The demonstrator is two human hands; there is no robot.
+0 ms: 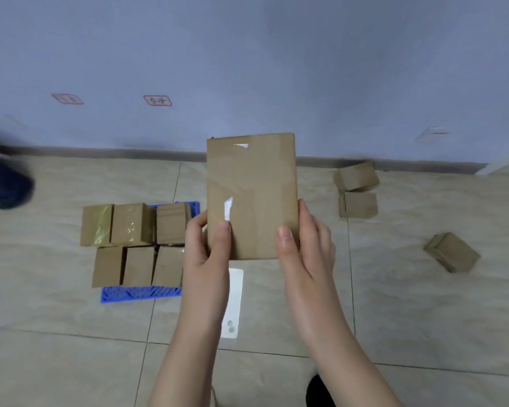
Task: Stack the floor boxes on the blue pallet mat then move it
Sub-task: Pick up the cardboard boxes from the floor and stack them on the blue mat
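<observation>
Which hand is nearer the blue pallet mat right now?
Left. The left hand grips the held box just right of the blue pallet mat; the right hand grips the box's far side.

The held box (252, 183) is matt brown cardboard under glossy clear tape. The blue pallet mat (141, 294) looks like ribbed plastic. Shiny yellowish tape wraps a stacked box (96, 226). The floor tiles (71, 362) look smooth.

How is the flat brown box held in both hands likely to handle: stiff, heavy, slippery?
Probably stiff: the box shows straight edges though held only at its lower end. Likely light: left hand and right hand just pinch it. The glossy tape may feel slippery.
</observation>
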